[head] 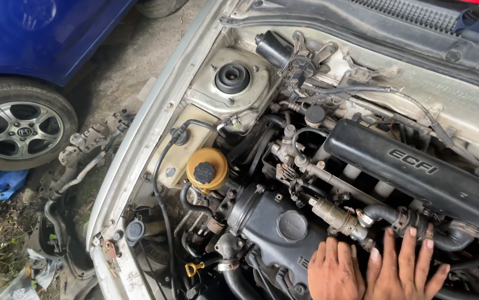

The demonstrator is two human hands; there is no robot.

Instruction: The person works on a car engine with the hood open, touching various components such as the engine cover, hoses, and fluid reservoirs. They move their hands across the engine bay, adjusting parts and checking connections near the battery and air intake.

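Both my hands lie flat on the engine at the bottom of the head view, fingers spread, holding nothing. My left hand (334, 272) rests on the black engine cover (284, 225) near its round filler cap (291, 226). My right hand (406, 266) lies next to it, fingertips touching a black rubber hose (386, 214) with a metal clamp. The long black intake manifold (417, 172) runs just above my right hand.
A yellowish reservoir with a black cap (206, 168) sits left of the engine, below the round strut mount (232, 78). A yellow dipstick handle (194, 269) pokes up at the lower left. Loose metal parts (83, 150) lie on the ground beside a blue car's wheel (20, 129).
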